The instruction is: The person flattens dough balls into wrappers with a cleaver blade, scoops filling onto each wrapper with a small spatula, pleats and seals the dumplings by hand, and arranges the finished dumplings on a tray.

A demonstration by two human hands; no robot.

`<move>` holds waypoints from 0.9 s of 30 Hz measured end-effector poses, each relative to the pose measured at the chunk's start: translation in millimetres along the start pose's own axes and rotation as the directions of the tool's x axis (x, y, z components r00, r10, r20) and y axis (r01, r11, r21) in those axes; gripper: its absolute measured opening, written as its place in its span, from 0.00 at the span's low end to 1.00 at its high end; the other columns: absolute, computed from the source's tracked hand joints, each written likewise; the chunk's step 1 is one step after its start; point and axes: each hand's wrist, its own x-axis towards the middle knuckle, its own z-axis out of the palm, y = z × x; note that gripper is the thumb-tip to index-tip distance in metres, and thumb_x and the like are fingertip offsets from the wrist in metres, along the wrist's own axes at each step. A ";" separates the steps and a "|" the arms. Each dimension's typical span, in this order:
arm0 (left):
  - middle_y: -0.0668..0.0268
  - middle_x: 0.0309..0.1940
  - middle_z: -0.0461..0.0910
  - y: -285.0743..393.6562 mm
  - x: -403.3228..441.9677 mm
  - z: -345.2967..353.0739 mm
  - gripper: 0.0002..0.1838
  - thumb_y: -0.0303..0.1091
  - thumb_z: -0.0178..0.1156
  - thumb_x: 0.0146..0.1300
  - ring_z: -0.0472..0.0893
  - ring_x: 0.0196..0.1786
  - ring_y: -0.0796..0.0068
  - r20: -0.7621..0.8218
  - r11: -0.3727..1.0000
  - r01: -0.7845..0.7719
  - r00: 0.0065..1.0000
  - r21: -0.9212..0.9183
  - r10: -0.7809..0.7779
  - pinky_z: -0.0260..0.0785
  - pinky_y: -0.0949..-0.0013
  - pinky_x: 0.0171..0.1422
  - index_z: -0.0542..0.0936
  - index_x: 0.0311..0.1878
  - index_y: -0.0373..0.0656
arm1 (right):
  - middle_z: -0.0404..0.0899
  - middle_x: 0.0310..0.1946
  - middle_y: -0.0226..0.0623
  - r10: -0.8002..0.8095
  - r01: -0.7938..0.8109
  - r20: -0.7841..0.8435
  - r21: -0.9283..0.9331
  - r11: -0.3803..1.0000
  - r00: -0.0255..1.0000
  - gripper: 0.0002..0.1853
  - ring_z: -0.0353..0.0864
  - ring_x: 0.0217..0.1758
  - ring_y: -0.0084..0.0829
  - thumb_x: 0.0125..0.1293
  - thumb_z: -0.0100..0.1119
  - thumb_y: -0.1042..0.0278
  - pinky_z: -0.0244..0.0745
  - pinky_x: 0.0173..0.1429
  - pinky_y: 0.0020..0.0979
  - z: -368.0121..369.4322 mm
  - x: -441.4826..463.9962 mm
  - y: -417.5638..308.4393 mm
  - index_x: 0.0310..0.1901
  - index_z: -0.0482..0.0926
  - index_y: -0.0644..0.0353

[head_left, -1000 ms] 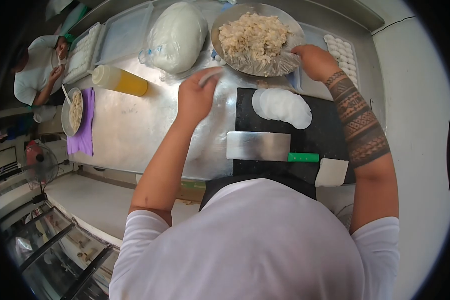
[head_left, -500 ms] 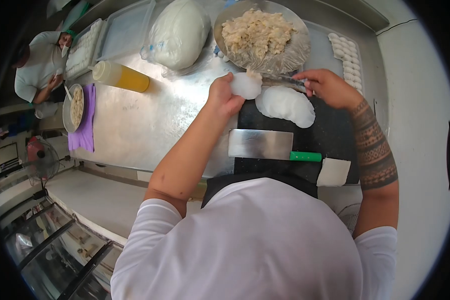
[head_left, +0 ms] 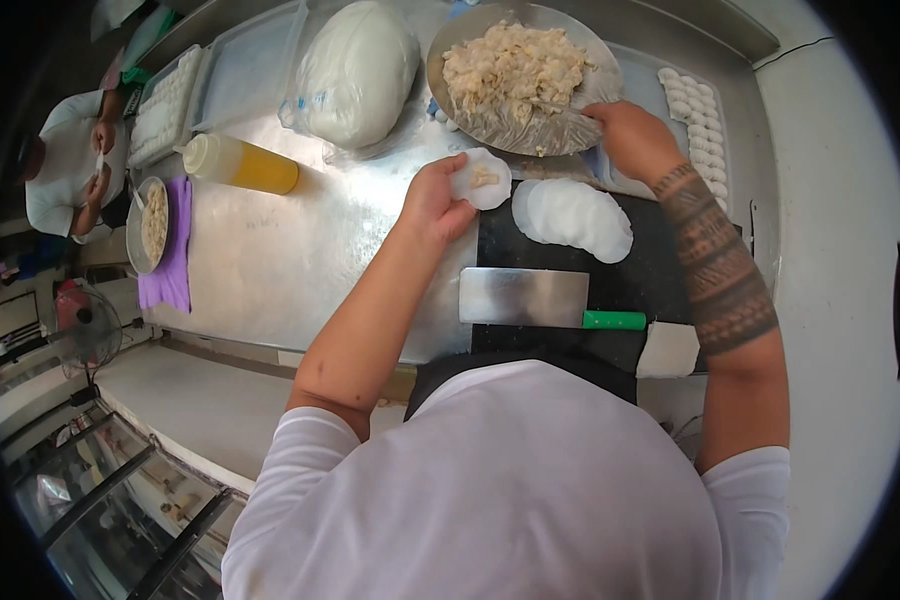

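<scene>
Nearly everything is carried by a broad, shiny metal surface point(head_left: 270, 240); a black rectangular board point(head_left: 655, 262) is laid along its near edge, towards the right; beyond the board a wide, round metal bowl point(head_left: 604, 60) is set, heaped with pale, chunky filling point(head_left: 515, 65), and crinkled clear plastic point(head_left: 540, 132) is draped over its near wall; to the left of the bowl, a large white mass point(head_left: 360, 75) is wrapped in see-through plastic; to the right, rows of small, plump white pieces point(head_left: 700, 125) are held in a translucent rectangular tray point(head_left: 638, 75); a cleaver with a broad steel blade point(head_left: 523, 297) and a green handle point(head_left: 615, 320) is laid flat on the board; at the far left, a purple cloth point(head_left: 178, 250) is partly covered by a small round bowl point(head_left: 136, 240); beyond the cleaver, a fanned stack of round white wrappers point(head_left: 570, 220) is spread on the board; the bare right hand point(head_left: 635, 138) is placed at the wide bowl's near right rim, its fingers bent, though whether anything is gripped cannot be told; the bare left hand point(head_left: 435, 203) is held just left of the stack, and by its closed fingers and thumb a thin round white wrapper point(head_left: 467, 188) is gripped at the edge; on that wrapper a small pale dab of filling point(head_left: 484, 177) is borne.
</scene>
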 end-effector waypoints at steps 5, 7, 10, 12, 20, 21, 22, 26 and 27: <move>0.46 0.64 0.76 2.7 0.9 -4.6 0.19 0.32 0.48 0.81 0.80 0.65 0.48 0.014 0.998 -0.053 0.998 -0.015 0.054 0.73 0.46 0.74 0.69 0.65 0.27 | 0.85 0.56 0.50 -0.102 0.098 0.146 0.037 0.995 0.984 0.16 0.82 0.60 0.52 0.76 0.54 0.69 0.77 0.64 0.45 -10.1 13.5 8.1 0.59 0.86 0.54; 0.46 0.64 0.76 4.2 -1.7 -4.5 0.19 0.32 0.47 0.81 0.81 0.64 0.48 -0.025 0.998 -0.056 0.998 -0.002 0.056 0.74 0.46 0.73 0.69 0.65 0.27 | 0.85 0.55 0.50 -0.052 0.043 0.128 0.066 0.997 0.990 0.16 0.83 0.60 0.52 0.76 0.54 0.69 0.77 0.64 0.45 -18.7 12.0 2.9 0.59 0.86 0.55; 0.44 0.63 0.76 1.8 4.6 -6.1 0.19 0.32 0.46 0.81 0.80 0.65 0.48 -0.018 1.000 -0.005 1.000 -0.023 0.005 0.74 0.46 0.74 0.68 0.65 0.25 | 0.86 0.53 0.51 -0.026 0.013 0.098 0.136 0.991 0.995 0.16 0.83 0.59 0.53 0.76 0.53 0.70 0.77 0.64 0.45 -6.2 12.9 1.0 0.59 0.86 0.56; 0.43 0.64 0.74 -3.9 5.2 -2.6 0.20 0.32 0.46 0.82 0.78 0.67 0.46 -0.009 0.999 -0.031 0.999 -0.016 0.031 0.71 0.46 0.77 0.67 0.66 0.25 | 0.86 0.53 0.50 -0.034 0.018 0.110 0.145 0.989 0.993 0.16 0.83 0.59 0.52 0.76 0.53 0.70 0.78 0.64 0.45 3.0 11.3 0.0 0.60 0.85 0.54; 0.44 0.66 0.74 -4.3 7.1 5.3 0.21 0.34 0.44 0.83 0.77 0.69 0.45 -0.023 0.998 -0.036 0.999 -0.045 0.035 0.69 0.46 0.78 0.67 0.68 0.26 | 0.85 0.55 0.50 -0.138 0.120 0.102 0.162 0.980 0.985 0.17 0.83 0.60 0.51 0.77 0.52 0.69 0.78 0.65 0.45 -9.7 -4.3 19.1 0.60 0.86 0.54; 0.44 0.66 0.73 -4.0 3.5 9.9 0.21 0.34 0.43 0.83 0.76 0.69 0.45 -0.036 0.999 -0.046 0.998 -0.030 0.045 0.69 0.46 0.78 0.66 0.68 0.27 | 0.86 0.55 0.50 -0.110 0.095 0.100 0.140 0.986 0.989 0.17 0.84 0.59 0.51 0.76 0.52 0.70 0.78 0.65 0.46 -10.6 -5.7 16.8 0.60 0.85 0.54; 0.44 0.67 0.73 -4.4 1.3 13.0 0.21 0.34 0.43 0.83 0.76 0.70 0.45 -0.049 0.998 -0.055 0.997 -0.015 0.054 0.68 0.46 0.79 0.66 0.68 0.27 | 0.86 0.54 0.51 -0.081 0.069 0.098 0.119 0.991 0.992 0.17 0.84 0.59 0.52 0.76 0.52 0.71 0.78 0.65 0.46 -11.5 -8.2 13.1 0.60 0.85 0.55; 0.45 0.68 0.72 -6.7 19.8 1.7 0.22 0.36 0.41 0.84 0.76 0.70 0.45 0.064 0.998 -0.046 0.997 -0.038 0.048 0.68 0.45 0.79 0.65 0.69 0.27 | 0.86 0.52 0.52 -0.078 0.066 0.137 0.089 0.994 0.987 0.18 0.85 0.57 0.53 0.74 0.53 0.74 0.79 0.62 0.46 -3.4 -19.5 -0.3 0.61 0.84 0.59; 0.45 0.68 0.72 -6.9 20.0 2.6 0.22 0.35 0.41 0.84 0.76 0.70 0.46 0.078 0.998 -0.053 0.995 -0.043 0.056 0.69 0.45 0.78 0.64 0.70 0.27 | 0.86 0.50 0.52 -0.102 0.083 0.129 0.145 0.986 0.986 0.19 0.85 0.54 0.53 0.73 0.52 0.75 0.79 0.61 0.46 -1.0 -25.0 -3.4 0.61 0.84 0.59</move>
